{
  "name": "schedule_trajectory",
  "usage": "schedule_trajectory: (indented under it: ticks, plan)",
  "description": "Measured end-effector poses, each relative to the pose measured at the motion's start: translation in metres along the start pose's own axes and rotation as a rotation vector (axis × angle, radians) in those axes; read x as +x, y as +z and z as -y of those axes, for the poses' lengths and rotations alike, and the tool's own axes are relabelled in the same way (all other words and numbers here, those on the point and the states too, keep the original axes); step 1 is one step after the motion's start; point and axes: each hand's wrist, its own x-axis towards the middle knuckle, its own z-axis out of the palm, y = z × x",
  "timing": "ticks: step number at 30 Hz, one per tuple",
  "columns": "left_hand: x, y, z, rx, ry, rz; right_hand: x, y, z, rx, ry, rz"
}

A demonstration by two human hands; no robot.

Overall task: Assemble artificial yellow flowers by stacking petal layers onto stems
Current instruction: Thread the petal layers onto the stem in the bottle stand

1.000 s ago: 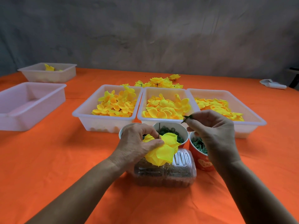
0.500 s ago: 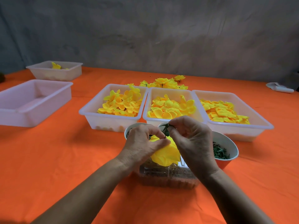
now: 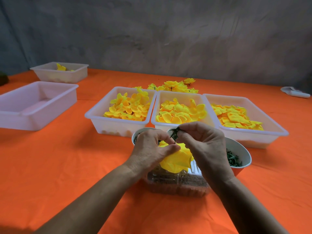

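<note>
Behind three petal trays (image 3: 118, 127) and five white tubs in all, over a clear box (image 3: 177, 184), one yellow flower (image 3: 175, 159) is being pinched by the left hand (image 3: 150, 149), while a green calyx (image 3: 175, 132) is being gripped in the right hand's (image 3: 206, 149) curled fingertips (image 3: 183, 130).

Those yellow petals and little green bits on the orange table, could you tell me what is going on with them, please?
A person is assembling an artificial flower over a clear plastic container. The left hand holds a stack of yellow petal layers, while the right hand pinches a small green calyx piece just above it, at the thin stem that pokes up through the petals. Three white trays of loose petals sit behind, with finished flowers lying beyond them.
</note>
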Motion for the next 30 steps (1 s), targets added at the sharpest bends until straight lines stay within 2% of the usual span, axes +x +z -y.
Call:
schedule_trajectory:
  ticks: [6,13,19,30]
  plan:
    - [0.000,0.000,-0.001,-0.005,-0.002,-0.001,-0.002,-0.001,-0.004,-0.125,-0.147,-0.043]
    - [-0.001,0.000,-0.001,-0.025,-0.012,0.008,-0.003,-0.002,-0.008,-0.430,-0.438,-0.092]
    - [0.000,0.000,-0.002,-0.029,0.003,0.018,-0.001,-0.003,-0.012,-0.565,-0.646,-0.079]
    - [0.001,0.002,0.002,-0.025,0.047,0.010,-0.008,-0.008,-0.026,-0.601,-0.675,0.003]
